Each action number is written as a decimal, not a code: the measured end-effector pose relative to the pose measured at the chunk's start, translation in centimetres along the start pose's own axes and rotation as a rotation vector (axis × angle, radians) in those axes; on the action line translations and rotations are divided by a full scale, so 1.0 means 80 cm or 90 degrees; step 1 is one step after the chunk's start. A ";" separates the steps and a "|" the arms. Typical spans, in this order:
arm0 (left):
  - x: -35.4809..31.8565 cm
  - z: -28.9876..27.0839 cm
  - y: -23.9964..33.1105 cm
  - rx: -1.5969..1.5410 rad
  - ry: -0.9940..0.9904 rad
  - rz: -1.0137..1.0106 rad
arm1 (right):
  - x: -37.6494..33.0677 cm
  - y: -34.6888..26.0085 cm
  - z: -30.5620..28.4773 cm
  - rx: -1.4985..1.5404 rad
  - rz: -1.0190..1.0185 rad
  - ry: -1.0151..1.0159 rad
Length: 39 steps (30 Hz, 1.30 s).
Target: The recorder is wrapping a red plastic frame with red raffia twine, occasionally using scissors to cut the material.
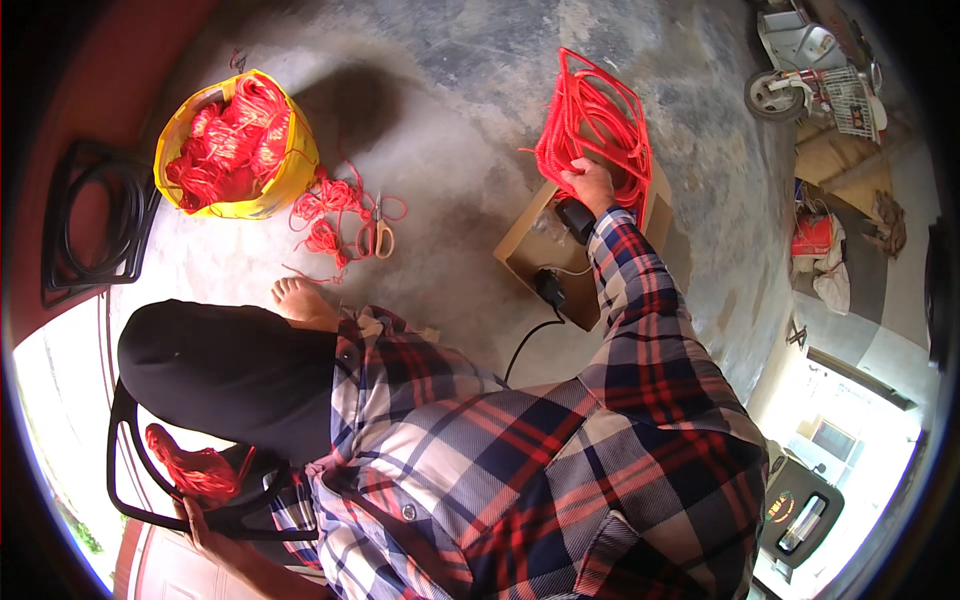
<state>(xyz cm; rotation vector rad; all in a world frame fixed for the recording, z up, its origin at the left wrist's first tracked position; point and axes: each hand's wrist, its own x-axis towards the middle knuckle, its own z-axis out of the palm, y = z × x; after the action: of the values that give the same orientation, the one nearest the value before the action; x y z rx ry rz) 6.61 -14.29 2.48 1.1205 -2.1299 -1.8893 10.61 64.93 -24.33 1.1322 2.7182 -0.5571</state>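
At the far right, my right hand is closed on the near edge of a red piece that looks like a frame wound with cord. That piece rests over an open cardboard box. At lower left, my left hand grips the edge of a black frame with a curved bar inside, held beside my dark-trousered leg. A bundle of red cord lies within that frame. Part of the left fingers is hidden behind the frame.
A yellow bucket holds red cord. Beside it lie loose red cord and scissors. Another black frame leans on the wall. A black device and cable are at the box. A scooter stands far right.
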 end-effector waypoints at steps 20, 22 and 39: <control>-0.037 0.038 0.023 0.041 0.040 0.024 | 0.081 0.027 -0.010 -0.093 0.183 -0.073; -0.030 0.040 0.023 0.036 0.039 0.026 | 0.063 0.015 -0.030 -0.117 0.209 -0.086; -0.010 0.024 0.013 0.025 -0.067 0.019 | -0.009 -0.009 -0.034 -0.118 -0.057 0.058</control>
<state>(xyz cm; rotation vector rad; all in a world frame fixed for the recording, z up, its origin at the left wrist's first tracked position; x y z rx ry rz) 5.75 -12.29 3.25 1.0104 -2.2341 -1.9431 10.61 65.04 -21.40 1.0181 2.8378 -0.2634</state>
